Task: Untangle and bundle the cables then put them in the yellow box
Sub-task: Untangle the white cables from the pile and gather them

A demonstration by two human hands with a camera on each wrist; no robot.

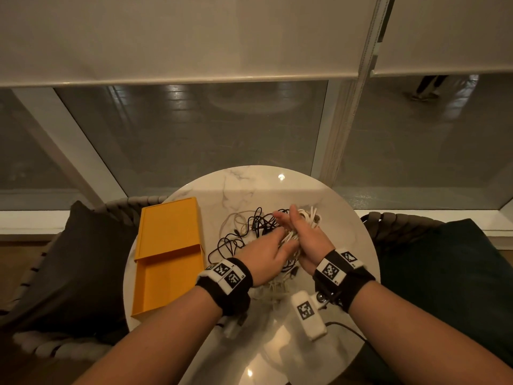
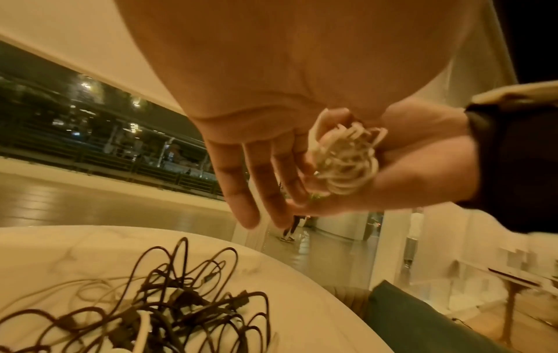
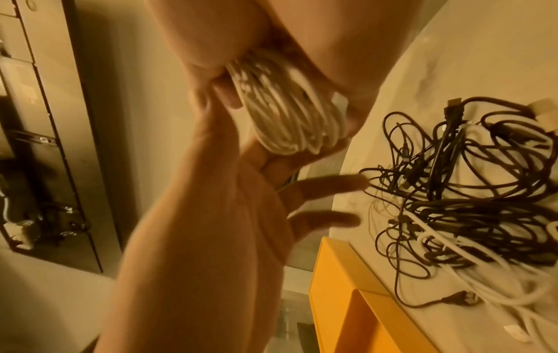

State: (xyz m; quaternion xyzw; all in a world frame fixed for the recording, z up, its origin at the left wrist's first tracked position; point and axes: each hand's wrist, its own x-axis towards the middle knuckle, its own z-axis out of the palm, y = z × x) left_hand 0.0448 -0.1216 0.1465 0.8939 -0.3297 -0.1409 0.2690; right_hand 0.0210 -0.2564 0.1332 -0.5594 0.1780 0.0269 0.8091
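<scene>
White cable loops, coiled into a bundle [image 3: 286,114], sit in the right hand [image 1: 301,232], which is raised above the table with its palm turned inward; the thumb and palm clasp the coil, as the right wrist view shows, with the far ends of the loops fanning out past the fingertips in the head view. The left hand [image 1: 263,257] comes in from the side with its fingers mostly straight and spread. Its index finger and thumb touch the near end of the bundle, while the other fingers [image 3: 326,186] stick out free. Whether the left hand really pinches the coil or only steadies it I cannot tell. From the left wrist view the bundle shows end-on as a tight knot of pale loops against the right palm.

Below the hands a tangle of black cables [image 1: 244,232] lies on the round marble table [image 1: 349,226], with a few thin pale cables threaded through it and more white cable [image 1: 274,287] heaped on the near side, under the left wrist. The yellow box [image 1: 169,257] lies open on the left part of the table, just beside the tangle; no cable lies in the part of it that shows. Both wrists wear black bands with black-and-white square markers.

Dark cushions [image 1: 75,262] rest on woven chairs to either side of the table.
</scene>
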